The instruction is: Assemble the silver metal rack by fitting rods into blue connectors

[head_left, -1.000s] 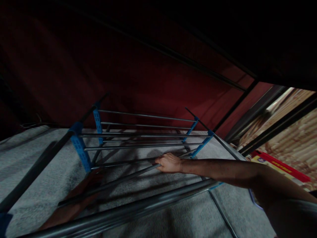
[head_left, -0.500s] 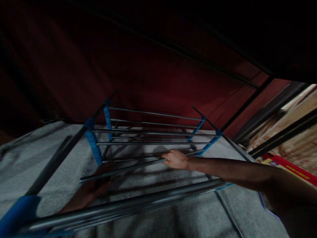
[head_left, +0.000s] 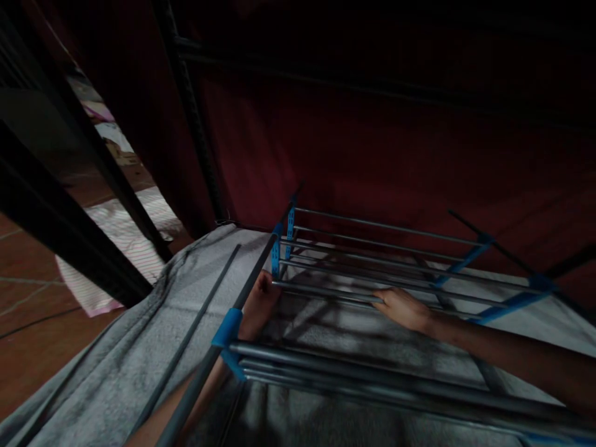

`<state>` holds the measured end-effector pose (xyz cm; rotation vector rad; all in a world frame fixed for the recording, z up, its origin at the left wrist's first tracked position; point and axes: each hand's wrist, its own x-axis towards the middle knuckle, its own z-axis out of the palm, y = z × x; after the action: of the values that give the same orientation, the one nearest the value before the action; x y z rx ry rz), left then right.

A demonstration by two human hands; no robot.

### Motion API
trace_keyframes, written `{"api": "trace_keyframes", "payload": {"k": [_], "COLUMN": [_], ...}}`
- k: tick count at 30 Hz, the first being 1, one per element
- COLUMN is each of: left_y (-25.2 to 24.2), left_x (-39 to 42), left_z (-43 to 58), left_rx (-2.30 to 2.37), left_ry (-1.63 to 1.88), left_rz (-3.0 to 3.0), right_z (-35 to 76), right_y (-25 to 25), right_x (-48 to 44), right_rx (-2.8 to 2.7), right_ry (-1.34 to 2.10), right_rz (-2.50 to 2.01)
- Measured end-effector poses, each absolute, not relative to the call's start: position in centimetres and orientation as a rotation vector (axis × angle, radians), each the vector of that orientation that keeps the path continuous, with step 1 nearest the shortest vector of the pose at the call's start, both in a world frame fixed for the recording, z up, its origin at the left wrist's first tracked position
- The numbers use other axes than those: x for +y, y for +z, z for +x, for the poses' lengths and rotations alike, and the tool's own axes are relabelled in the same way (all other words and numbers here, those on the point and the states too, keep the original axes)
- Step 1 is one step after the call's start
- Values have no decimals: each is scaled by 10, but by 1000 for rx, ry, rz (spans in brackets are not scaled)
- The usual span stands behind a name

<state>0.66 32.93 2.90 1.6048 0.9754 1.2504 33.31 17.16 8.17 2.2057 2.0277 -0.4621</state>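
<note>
A rack frame of grey metal tubes and blue plastic connectors lies on a grey cloth. My right hand [head_left: 403, 308] is closed around a metal tube [head_left: 321, 290] inside the frame. That tube's left end sits at the lower end of a blue connector [head_left: 275, 257]; I cannot tell whether it is in the socket. My left hand [head_left: 261, 304] reaches behind the left side pole [head_left: 254, 276], its fingers curled at this connector's lower end. Part of that hand and forearm is hidden by the pole. Nearer to me, another blue connector [head_left: 228, 328] carries several parallel tubes.
A loose-looking tube [head_left: 200, 323] lies on the grey cloth [head_left: 116, 366], left of the frame. Dark red fabric [head_left: 372, 149] hangs behind, with dark metal posts [head_left: 190, 105] in front of it. A striped cloth [head_left: 121, 230] lies on the brown floor at left.
My view has swung left. The held tube's left end, loose before, has come up to the blue connector. My left hand has moved from under the tube to that connector.
</note>
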Motion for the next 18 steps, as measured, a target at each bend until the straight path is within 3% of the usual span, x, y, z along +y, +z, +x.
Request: {"api": "trace_keyframes", "payload": {"k": [3,11,18], "left_y": [19,28,26], "left_x": [343,371,374], "left_z": [10,8,13], "left_rx": [939,652,678], "left_ry": [1321,832,858], "left_rz": [1486,1538,1470], "right_z": [335,347,349], "right_y": [74,60,56], "right_x": [175,190,191], "right_rx": [2025,1922,1934], "right_ry": [-469,-501,-514], "right_rz": [2206,2279,2261]}}
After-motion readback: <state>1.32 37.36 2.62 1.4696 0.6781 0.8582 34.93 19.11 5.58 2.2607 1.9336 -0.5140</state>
